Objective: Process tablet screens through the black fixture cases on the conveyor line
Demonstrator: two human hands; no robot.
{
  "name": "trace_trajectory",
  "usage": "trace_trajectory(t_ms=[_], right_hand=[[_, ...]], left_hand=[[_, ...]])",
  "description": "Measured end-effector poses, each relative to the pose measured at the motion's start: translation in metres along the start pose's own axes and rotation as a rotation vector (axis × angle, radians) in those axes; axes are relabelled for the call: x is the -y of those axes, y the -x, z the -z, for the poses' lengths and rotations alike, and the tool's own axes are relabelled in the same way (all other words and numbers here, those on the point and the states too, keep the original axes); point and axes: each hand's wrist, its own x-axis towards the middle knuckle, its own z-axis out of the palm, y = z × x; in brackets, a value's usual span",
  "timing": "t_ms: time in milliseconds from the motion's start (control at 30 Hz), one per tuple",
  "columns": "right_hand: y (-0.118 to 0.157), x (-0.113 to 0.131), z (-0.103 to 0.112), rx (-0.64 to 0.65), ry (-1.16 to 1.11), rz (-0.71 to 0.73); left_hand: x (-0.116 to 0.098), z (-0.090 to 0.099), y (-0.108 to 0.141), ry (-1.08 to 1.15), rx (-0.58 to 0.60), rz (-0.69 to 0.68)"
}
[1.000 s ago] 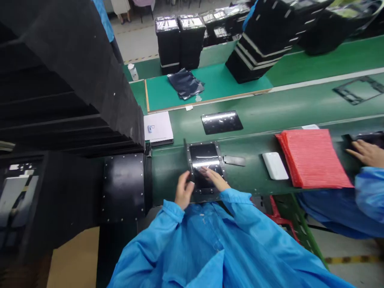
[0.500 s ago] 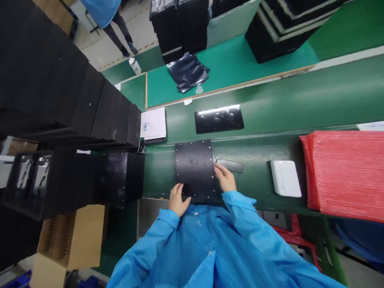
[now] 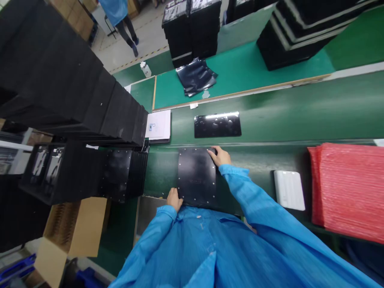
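A flat black panel (image 3: 196, 176) with small pale dots along its edges lies on the green bench in front of me. My left hand (image 3: 174, 199) is closed on its lower left corner, fingers curled together. At the upper right corner, my right hand (image 3: 220, 156) pinches the edge with the thumb towards the panel's face. What lies under the panel is hidden. Beyond it rests a glossy black sheet (image 3: 217, 125) with bubble-like marks, touched by neither hand.
To the right are a white rounded case (image 3: 289, 190) and a stack of red bubble-wrap bags (image 3: 352, 190). Tall black stacks (image 3: 75, 88) rise at the left, near white papers (image 3: 158, 125). Black bags (image 3: 196, 77) lie farther back; a person in blue (image 3: 115, 12) stands beyond.
My right hand has moved up to the panel's upper right corner. The grey strip once beside it is out of sight. The panel now lies flatter, and my left hand has closed at its corner.
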Motion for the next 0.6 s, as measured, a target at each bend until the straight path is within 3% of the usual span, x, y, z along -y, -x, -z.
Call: trace_trajectory(t_ms=[100, 200, 267, 333, 400, 467, 533, 600], right_hand=[[0.0, -0.011, -0.003, -0.014, -0.003, 0.001], [-0.002, -0.013, -0.005, -0.078, -0.005, 0.07], [0.003, -0.002, -0.01, -0.2, -0.001, 0.156], [0.017, 0.026, -0.024, -0.272, -0.022, 0.238], [0.041, 0.072, -0.051, -0.164, -0.094, 0.283], [0.07, 0.129, -0.09, 0.095, -0.222, 0.295], [0.099, 0.187, -0.133, 0.388, -0.401, 0.296], [0.119, 0.232, -0.167, 0.541, -0.596, 0.215]], left_hand=[[0.002, 0.005, -0.005, -0.02, 0.026, -0.066], [0.021, 0.036, -0.009, -0.024, 0.042, -0.182], [0.055, 0.077, -0.01, 0.015, -0.082, -0.307], [0.108, 0.129, -0.014, 0.119, -0.386, -0.38], [0.167, 0.177, -0.021, 0.275, -0.743, -0.241], [0.218, 0.206, -0.028, 0.393, -0.927, 0.09], [0.248, 0.211, -0.031, 0.43, -0.913, 0.377], [0.258, 0.197, -0.026, 0.485, -0.831, 0.455]])
